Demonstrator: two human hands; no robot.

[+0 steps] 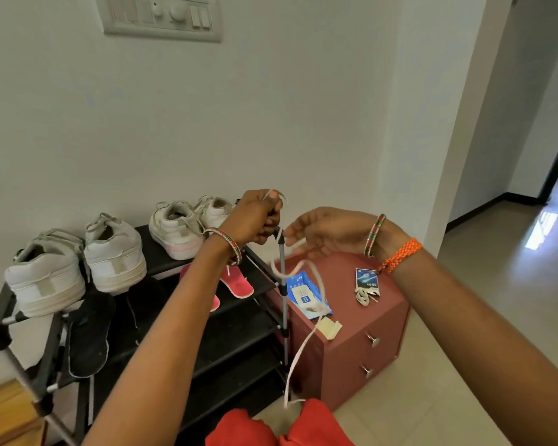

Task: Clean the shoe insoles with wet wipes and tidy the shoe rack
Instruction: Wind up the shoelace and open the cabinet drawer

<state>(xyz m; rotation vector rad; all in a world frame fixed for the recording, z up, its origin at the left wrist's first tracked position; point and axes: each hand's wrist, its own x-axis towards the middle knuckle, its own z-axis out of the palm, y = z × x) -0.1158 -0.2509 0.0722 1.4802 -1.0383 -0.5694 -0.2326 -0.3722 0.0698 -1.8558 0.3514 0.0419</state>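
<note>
Two hands work a white shoelace (306,336) above the shoe rack (161,320): the left hand (255,220) pinches its upper end, the right hand (329,231) lies spread, lace draped across its fingers. Judging by this, tidying is underway; wet wipes (306,296) wait untouched on the red cabinet (361,333), near its left edge.

Scuffed white leather-look sneakers (113,255) sit on the shoe rack (207,333), matt black shelves on dull metal poles. A flat woven cloth shoelace (298,352) dangles. The wet wipes pack (306,296) is glossy plastic film; the red-brown cabinet (361,346) looks smooth and matt, with shiny metal knobs.
</note>
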